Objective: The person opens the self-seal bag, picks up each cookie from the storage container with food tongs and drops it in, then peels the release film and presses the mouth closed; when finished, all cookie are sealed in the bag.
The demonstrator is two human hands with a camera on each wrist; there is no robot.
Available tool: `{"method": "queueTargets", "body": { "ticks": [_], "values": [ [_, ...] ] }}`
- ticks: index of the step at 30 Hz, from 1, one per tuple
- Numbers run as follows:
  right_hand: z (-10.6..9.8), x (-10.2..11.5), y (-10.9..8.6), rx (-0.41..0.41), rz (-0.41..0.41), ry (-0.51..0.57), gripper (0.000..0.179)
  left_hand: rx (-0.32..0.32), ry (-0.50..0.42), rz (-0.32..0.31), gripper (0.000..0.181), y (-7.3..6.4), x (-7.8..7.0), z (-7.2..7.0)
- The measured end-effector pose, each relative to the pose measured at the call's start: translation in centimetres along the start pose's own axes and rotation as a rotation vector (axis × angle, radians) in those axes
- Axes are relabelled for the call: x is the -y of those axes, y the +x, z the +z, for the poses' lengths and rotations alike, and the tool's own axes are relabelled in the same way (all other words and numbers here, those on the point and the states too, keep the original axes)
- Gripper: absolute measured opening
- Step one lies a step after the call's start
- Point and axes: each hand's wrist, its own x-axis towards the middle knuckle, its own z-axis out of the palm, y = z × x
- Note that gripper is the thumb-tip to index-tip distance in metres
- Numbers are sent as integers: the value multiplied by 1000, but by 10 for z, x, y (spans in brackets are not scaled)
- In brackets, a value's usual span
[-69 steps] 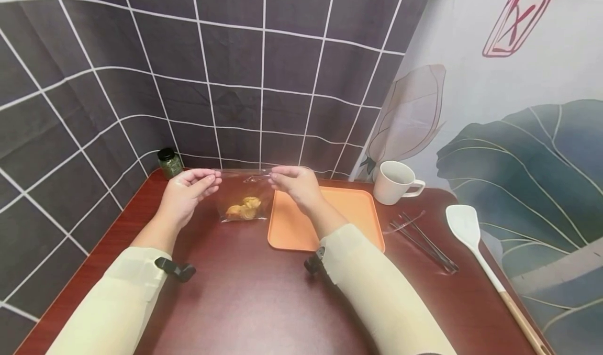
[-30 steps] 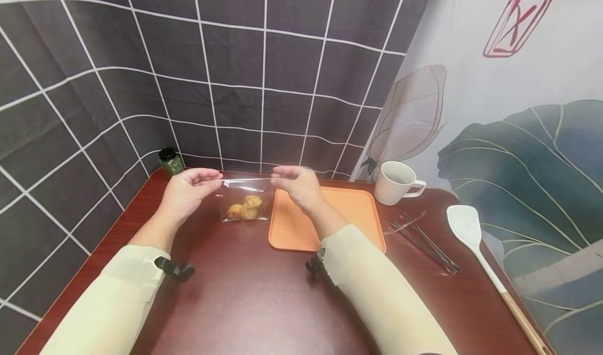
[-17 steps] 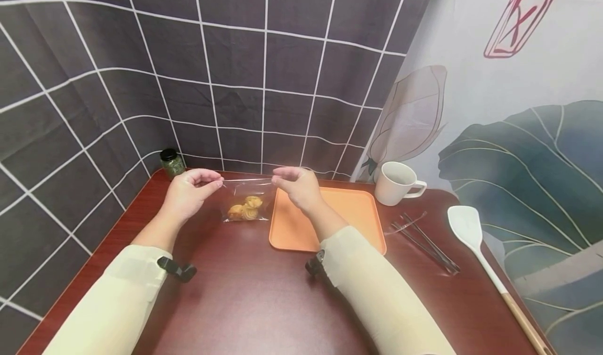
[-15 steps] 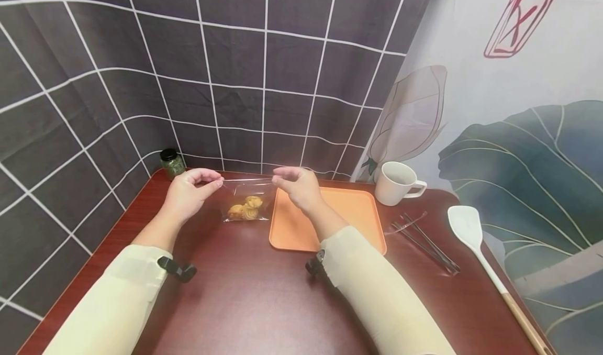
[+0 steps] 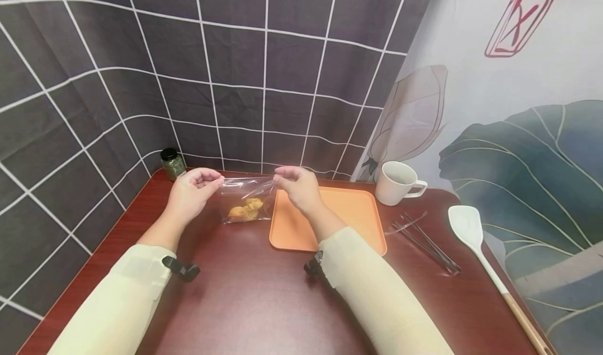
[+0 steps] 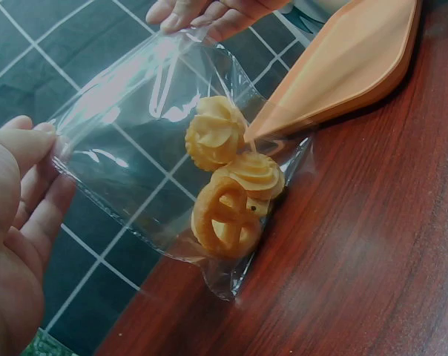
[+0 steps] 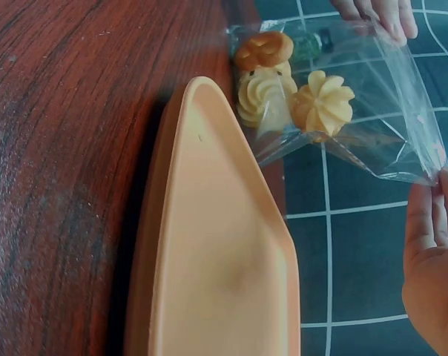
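Note:
Between my hands hangs a clear plastic bag [image 5: 247, 190] with its upper edge stretched sideways. My left hand [image 5: 190, 192] pinches one top corner between thumb and fingers. The other top corner is pinched by my right hand [image 5: 299, 187]. At the bag's bottom lie a pretzel-shaped cookie [image 6: 225, 219] and two swirled cookies, the upper one [image 6: 213, 133] apart from the pretzel. In the right wrist view the same swirled cookie [image 7: 323, 104] shows beside the orange tray [image 7: 224, 252]. Whether the bag's bottom touches the table I cannot tell.
My right forearm passes over the orange tray [image 5: 350, 213]. Right of it stand a white mug [image 5: 394, 183], metal tongs [image 5: 428, 245] with clear plastic across them, and a white spatula [image 5: 466, 226] with a wooden handle. A black-lidded jar [image 5: 172, 164] stands behind my left hand.
Both hands keep their pinch on the bag at nearly the same place. Its top edge was taut half a second ago; now the film is more creased and tilted.

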Motion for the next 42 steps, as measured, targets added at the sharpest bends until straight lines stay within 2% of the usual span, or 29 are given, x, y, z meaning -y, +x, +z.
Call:
{"method": "queueTargets", "body": {
  "ticks": [6, 12, 15, 19, 25, 32, 37, 42],
  "values": [
    [0, -3, 0, -7, 2, 6, 25, -7, -55, -5, 22, 0, 4, 4],
    [1, -6, 1, -5, -10, -65, 27, -9, -13, 16, 17, -1, 7, 5],
    [2, -6, 0, -7, -17, -87, 27, -11, -22, 21, 19, -1, 7, 6],
    [3, -8, -1, 2, -7, -25, 30, -1, -84, 30, 21, -1, 8, 7],
    [5, -10, -4, 70, 26, 75, 41, 1, -185, 25, 24, -2, 8, 9],
    [3, -12, -8, 173, 42, 116, 47, -13, -184, 20, 26, -1, 10, 9],
    [2, -13, -8, 161, 53, 106, 41, -19, -196, 10, 26, -2, 9, 8],
    [4, -16, -6, 165, 67, 148, 43, -26, -205, -7, 30, -2, 9, 8]
  ]
}}
